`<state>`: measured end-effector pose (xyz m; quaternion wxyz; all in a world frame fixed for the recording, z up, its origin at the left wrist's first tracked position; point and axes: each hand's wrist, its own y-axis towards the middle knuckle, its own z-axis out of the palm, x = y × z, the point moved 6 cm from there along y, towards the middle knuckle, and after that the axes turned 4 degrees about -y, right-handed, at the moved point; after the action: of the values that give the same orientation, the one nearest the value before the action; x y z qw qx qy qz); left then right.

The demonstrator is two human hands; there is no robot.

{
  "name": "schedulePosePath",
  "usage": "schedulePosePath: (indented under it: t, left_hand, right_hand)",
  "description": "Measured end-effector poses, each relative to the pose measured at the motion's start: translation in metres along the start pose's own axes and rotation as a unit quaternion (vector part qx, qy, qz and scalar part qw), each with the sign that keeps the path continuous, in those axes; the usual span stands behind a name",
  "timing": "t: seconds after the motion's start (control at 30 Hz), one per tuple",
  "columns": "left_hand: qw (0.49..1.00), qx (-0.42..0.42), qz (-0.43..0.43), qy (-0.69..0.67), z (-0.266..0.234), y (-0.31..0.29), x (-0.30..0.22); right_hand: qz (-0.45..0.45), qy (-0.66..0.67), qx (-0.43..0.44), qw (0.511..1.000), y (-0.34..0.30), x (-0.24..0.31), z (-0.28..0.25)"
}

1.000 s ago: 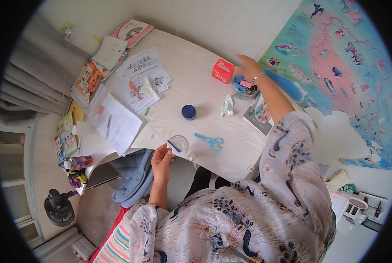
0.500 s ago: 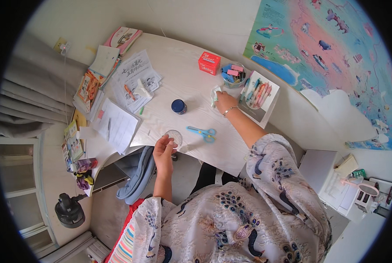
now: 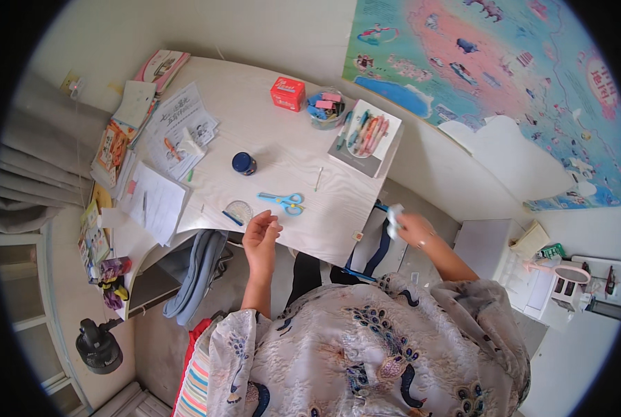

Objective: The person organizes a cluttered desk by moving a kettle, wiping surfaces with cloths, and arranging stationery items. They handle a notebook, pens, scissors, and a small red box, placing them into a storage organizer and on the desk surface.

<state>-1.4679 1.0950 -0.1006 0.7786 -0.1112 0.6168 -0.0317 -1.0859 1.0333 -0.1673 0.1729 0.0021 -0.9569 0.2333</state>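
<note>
My right hand (image 3: 416, 231) is closed on a crumpled white tissue (image 3: 394, 219), out past the desk's right edge and above a dark-blue and white bag (image 3: 374, 251). Over the front edge of the desk, my left hand (image 3: 260, 236) is raised with its fingers curled in toward the thumb; whatever they may hold is hidden. Just beyond it lie a clear half-round protractor (image 3: 240, 211) and light-blue scissors (image 3: 282, 201). A dark-blue lidded jar (image 3: 243, 164) stands farther back. A thin white stick (image 3: 319, 178) rests to the right of the scissors.
Along the back are a red box (image 3: 287, 94), a clear tub of clips and erasers (image 3: 325, 109), and a book (image 3: 369, 139) with several pens on it. Papers (image 3: 159, 198) and stacked books (image 3: 135, 103) fill the left side. A blue-grey garment (image 3: 198, 274) hangs below the desk.
My right hand has left the desktop beside the tub, moving right and toward me past the edge with the tissue. My left hand stays near the front edge. The view has shifted right.
</note>
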Motion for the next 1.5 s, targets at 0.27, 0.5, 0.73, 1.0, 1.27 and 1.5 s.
schedulePosePath:
  t: [0.27, 0.5, 0.73, 1.0, 1.27, 1.5]
  left_hand:
    - [0.994, 0.062, -0.087, 0.032, 0.032, -0.020, 0.066]
    - [0.989, 0.075, -0.096, 0.085, 0.032, -0.032, 0.066]
    - [0.990, 0.044, -0.102, 0.085, 0.000, -0.050, 0.072]
    - [0.992, 0.008, -0.112, 0.053, -0.018, -0.054, 0.077]
    - [0.992, 0.019, -0.122, 0.041, -0.015, -0.050, 0.082]
    - [0.992, 0.023, -0.115, 0.053, -0.020, -0.056, 0.083]
  right_hand:
    - [0.069, -0.145, 0.120, 0.980, -0.033, -0.071, -0.003]
    - [-0.081, 0.035, -0.270, 0.959, 0.122, 0.038, -0.093]
    - [-0.128, -0.156, -0.243, 0.949, 0.202, 0.098, -0.092]
    - [-0.064, -0.201, -0.252, 0.944, 0.193, 0.105, -0.091]
    - [-0.245, -0.196, -0.119, 0.942, 0.182, 0.175, -0.015]
    - [-0.186, -0.217, -0.047, 0.957, 0.180, 0.176, 0.008]
